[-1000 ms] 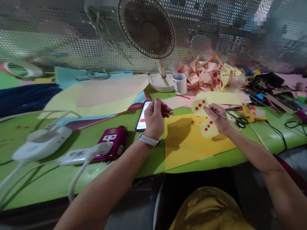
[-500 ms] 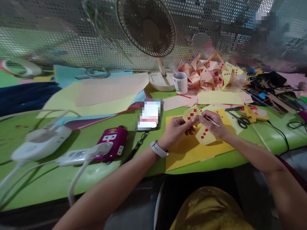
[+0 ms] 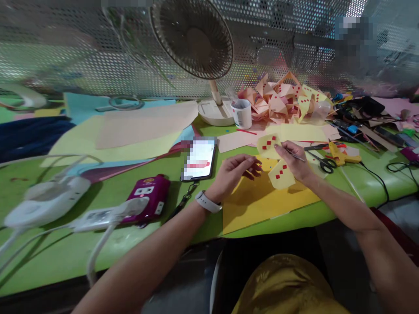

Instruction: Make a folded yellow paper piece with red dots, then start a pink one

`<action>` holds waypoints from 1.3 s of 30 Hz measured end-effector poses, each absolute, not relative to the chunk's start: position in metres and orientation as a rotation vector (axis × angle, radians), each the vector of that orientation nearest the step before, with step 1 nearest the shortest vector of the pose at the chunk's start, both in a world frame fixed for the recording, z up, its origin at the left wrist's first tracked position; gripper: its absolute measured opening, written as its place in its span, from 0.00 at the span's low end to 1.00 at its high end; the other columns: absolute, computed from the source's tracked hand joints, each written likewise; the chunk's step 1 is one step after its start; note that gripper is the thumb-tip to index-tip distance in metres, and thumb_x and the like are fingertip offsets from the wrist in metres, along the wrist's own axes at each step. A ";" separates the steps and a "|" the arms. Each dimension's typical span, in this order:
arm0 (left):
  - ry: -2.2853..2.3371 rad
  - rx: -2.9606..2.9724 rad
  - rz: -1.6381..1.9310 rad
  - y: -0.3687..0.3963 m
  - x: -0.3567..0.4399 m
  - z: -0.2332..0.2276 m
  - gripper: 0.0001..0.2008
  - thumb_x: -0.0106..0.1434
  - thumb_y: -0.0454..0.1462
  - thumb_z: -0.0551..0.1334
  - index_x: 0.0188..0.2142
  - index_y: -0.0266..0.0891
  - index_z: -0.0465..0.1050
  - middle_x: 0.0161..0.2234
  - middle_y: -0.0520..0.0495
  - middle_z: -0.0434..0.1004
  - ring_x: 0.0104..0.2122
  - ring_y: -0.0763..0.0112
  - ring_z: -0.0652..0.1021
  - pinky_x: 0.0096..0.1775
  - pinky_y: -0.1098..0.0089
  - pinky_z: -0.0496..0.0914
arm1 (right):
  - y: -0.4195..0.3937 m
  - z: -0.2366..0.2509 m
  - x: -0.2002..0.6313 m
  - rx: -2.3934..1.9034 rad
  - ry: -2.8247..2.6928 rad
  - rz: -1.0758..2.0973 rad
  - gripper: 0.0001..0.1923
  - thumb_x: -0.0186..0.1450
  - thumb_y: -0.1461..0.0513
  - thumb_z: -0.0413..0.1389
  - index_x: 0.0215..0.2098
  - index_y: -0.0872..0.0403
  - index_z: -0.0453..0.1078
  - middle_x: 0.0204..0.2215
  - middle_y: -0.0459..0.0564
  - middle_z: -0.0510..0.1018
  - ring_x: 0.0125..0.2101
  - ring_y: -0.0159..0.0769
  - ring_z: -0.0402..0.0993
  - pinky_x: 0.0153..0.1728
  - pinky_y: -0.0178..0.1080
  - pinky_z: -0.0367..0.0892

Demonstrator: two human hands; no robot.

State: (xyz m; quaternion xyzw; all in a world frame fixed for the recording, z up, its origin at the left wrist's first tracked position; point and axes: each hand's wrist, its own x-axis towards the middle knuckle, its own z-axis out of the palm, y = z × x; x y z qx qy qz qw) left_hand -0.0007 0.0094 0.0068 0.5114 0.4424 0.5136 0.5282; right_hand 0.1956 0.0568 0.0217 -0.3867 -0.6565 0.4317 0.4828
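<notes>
My right hand grips a folded pale yellow paper piece dotted with small red squares, together with thin metal tweezers that point right. My left hand hovers just left of it over a yellow paper sheet, fingers loosely curled and holding nothing. A white watch sits on my left wrist. The paper piece stands tilted above the sheet.
A phone lies left of my left hand. Further left are a purple device and a white power strip with cables. A fan, a white cup, a pile of folded paper shapes and scissors stand behind and right.
My left hand left the phone, met the paper piece at my right hand, then let go and drew back left. My right hand kept the paper and tweezers.
</notes>
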 end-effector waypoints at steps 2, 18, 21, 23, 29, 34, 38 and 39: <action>1.111 1.165 1.359 0.015 -0.007 0.006 0.19 0.59 0.52 0.67 0.25 0.39 0.77 0.22 0.45 0.80 0.21 0.70 0.79 0.23 0.73 0.74 | 0.063 0.023 0.200 -0.974 -1.524 1.022 0.24 0.61 0.44 0.60 0.22 0.51 0.58 0.21 0.40 0.55 0.23 0.28 0.53 0.25 0.35 0.54; 1.109 1.466 1.455 0.006 -0.007 0.016 0.23 0.57 0.56 0.67 0.26 0.38 0.76 0.19 0.49 0.74 0.18 0.76 0.72 0.20 0.74 0.66 | 0.049 0.024 0.202 -0.830 -1.920 1.295 0.19 0.61 0.47 0.62 0.27 0.54 0.70 0.22 0.42 0.66 0.23 0.26 0.58 0.24 0.33 0.55; 1.135 1.514 1.352 0.005 -0.005 0.017 0.18 0.55 0.52 0.71 0.25 0.39 0.76 0.18 0.50 0.74 0.16 0.77 0.70 0.18 0.75 0.64 | 0.049 0.022 0.202 -0.819 -2.019 1.212 0.19 0.63 0.47 0.60 0.28 0.54 0.72 0.24 0.43 0.68 0.24 0.27 0.60 0.25 0.34 0.56; 1.127 1.460 1.394 0.008 -0.007 0.015 0.19 0.55 0.52 0.71 0.24 0.39 0.76 0.18 0.51 0.73 0.15 0.77 0.70 0.17 0.75 0.64 | 0.054 0.024 0.206 -0.849 -2.024 1.121 0.21 0.63 0.45 0.59 0.28 0.54 0.72 0.23 0.43 0.68 0.24 0.27 0.60 0.25 0.34 0.56; 1.113 1.080 1.737 0.030 -0.025 0.010 0.20 0.51 0.52 0.74 0.23 0.41 0.72 0.16 0.57 0.68 0.12 0.82 0.67 0.15 0.78 0.64 | 0.087 0.038 0.234 -0.961 -1.726 0.964 0.27 0.61 0.38 0.56 0.29 0.53 0.71 0.20 0.42 0.68 0.20 0.28 0.64 0.23 0.34 0.60; 1.112 0.855 1.812 0.039 -0.030 0.011 0.18 0.50 0.48 0.75 0.23 0.42 0.71 0.18 0.60 0.70 0.12 0.84 0.65 0.15 0.80 0.66 | 0.108 0.036 0.262 -1.062 -2.120 0.738 0.18 0.65 0.47 0.58 0.36 0.54 0.73 0.21 0.44 0.75 0.21 0.30 0.68 0.27 0.33 0.61; 1.088 0.828 1.812 0.039 -0.029 0.008 0.19 0.50 0.49 0.75 0.25 0.41 0.70 0.21 0.59 0.72 0.13 0.84 0.69 0.17 0.80 0.68 | 0.112 0.032 0.271 -1.156 -2.508 0.581 0.07 0.63 0.64 0.57 0.37 0.54 0.77 0.23 0.46 0.77 0.23 0.30 0.69 0.28 0.33 0.56; 1.080 0.830 1.819 0.040 -0.029 0.007 0.20 0.50 0.50 0.75 0.25 0.41 0.70 0.21 0.59 0.72 0.14 0.84 0.69 0.17 0.80 0.68 | 0.112 0.031 0.272 -1.176 -2.560 0.597 0.08 0.61 0.67 0.56 0.37 0.55 0.77 0.23 0.46 0.77 0.24 0.30 0.70 0.28 0.33 0.56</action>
